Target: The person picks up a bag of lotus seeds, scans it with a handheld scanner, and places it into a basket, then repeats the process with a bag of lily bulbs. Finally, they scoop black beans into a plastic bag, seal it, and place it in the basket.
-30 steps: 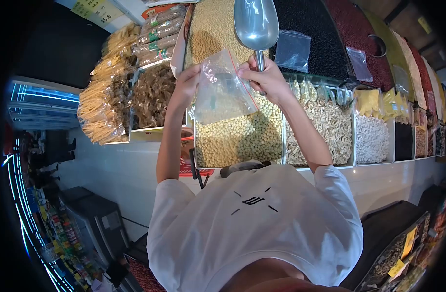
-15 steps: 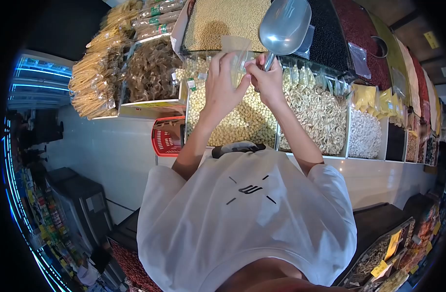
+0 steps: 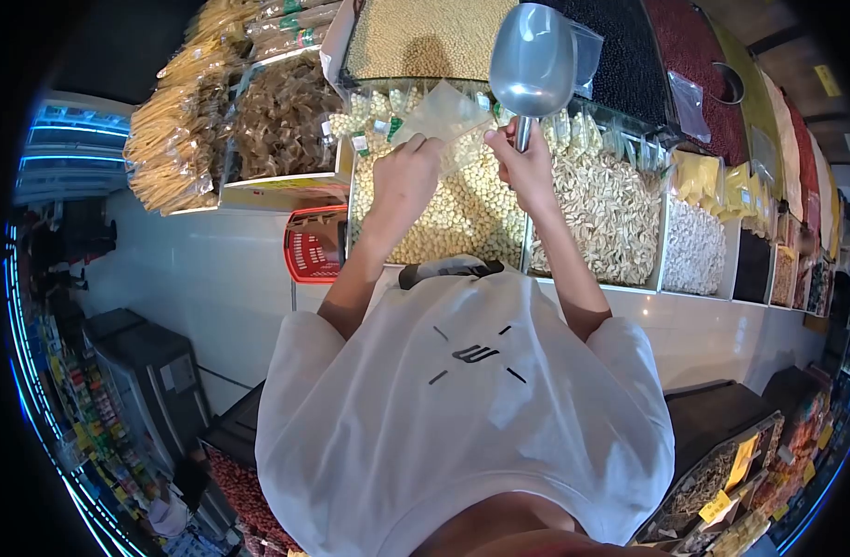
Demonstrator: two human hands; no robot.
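Observation:
A clear plastic bag [image 3: 444,113] hangs from my left hand [image 3: 405,190], whose fingers are closed on its near edge. The bag looks flat, and its far side reaches toward the scoop. My right hand [image 3: 527,172] is wrapped round the handle of a metal scoop [image 3: 534,65], thumb along the handle and bowl pointing away from me. No food shows in the bowl. Both hands are above a bin of pale round dried pieces [image 3: 462,218], which look like lotus seeds. Pale yellow soybeans [image 3: 416,37] fill the bin behind.
Right of the lotus seeds lie pale dried slices [image 3: 601,218], with black beans [image 3: 620,65] and red beans [image 3: 694,56] further back. Dark dried pieces [image 3: 290,116] and bagged yellow sticks [image 3: 179,130] stand left. A red basket [image 3: 315,246] is below the bins' left front edge.
My hands have moved apart, the left one nearer to me with the bag. The bag is spread wider between them. The scoop has shifted slightly left and its bowl has turned upright.

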